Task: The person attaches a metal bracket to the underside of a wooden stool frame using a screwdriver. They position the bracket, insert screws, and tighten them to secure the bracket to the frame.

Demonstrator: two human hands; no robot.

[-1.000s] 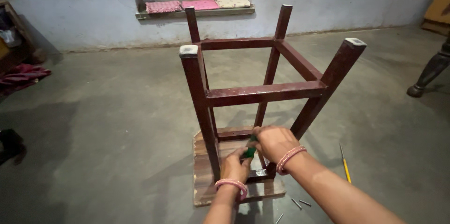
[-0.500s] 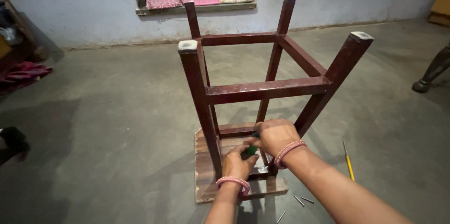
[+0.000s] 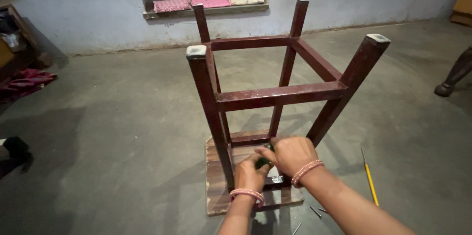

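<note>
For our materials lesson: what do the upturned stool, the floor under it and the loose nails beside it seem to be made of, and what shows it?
Stool: probably wood, painted dark red-brown; grain shows on the seat board, paint worn at the leg ends.
Floor: looks like bare concrete, grey, matt, blotchy.
Nails: probably metal; thin, grey, slightly shiny, though too small to be sure.

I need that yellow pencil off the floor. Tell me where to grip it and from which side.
Grip the yellow pencil at mid-shaft, coming straight down from above. It lies flat on the concrete floor, right of the upturned stool, with bare floor along both long sides.
</note>
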